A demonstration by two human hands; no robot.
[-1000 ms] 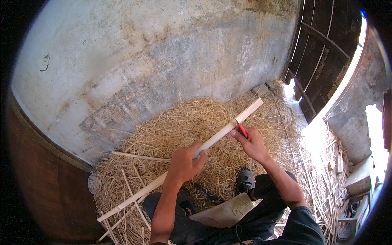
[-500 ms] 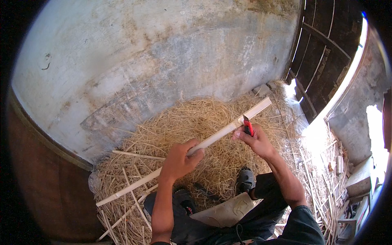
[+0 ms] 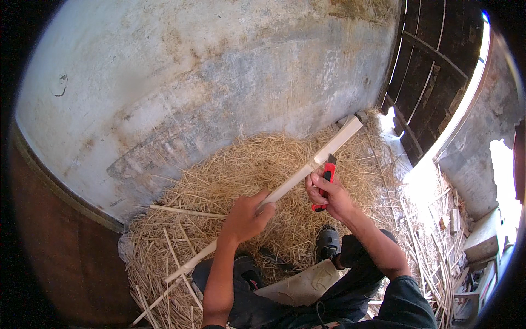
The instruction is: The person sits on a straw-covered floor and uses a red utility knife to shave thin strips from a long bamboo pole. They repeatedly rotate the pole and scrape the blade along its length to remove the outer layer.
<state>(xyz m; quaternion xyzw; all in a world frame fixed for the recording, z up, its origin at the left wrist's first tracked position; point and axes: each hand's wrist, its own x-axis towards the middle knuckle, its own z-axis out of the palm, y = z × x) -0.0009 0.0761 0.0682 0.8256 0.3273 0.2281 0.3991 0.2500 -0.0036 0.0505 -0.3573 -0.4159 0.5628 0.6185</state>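
Observation:
A long pale bamboo strip [image 3: 296, 178] slants across the view, from low at the left up to the far right. My left hand [image 3: 248, 218] is closed round it below its middle, with the thumb and fingers on its sides. In my right hand [image 3: 329, 197] is a red and black utility knife [image 3: 327, 178], its dark blade end pointing up beside a joint of the strip. The fingers of that hand are wrapped about the knife handle. Whether the blade touches the bamboo I cannot tell.
Thin shavings [image 3: 263, 156] cover the floor, with several loose bamboo sticks [image 3: 181, 257] at the left. A stained wall [image 3: 246, 82] rises ahead. A dark plank door [image 3: 433, 71] stands at the right. Between my legs is a pale slab [image 3: 301, 282], near a dark shoe [image 3: 327, 244].
The bamboo strip's lower end has drawn in toward me, and its far end has tipped up slightly. My right hand has turned, showing more of the knife, and sits a little lower.

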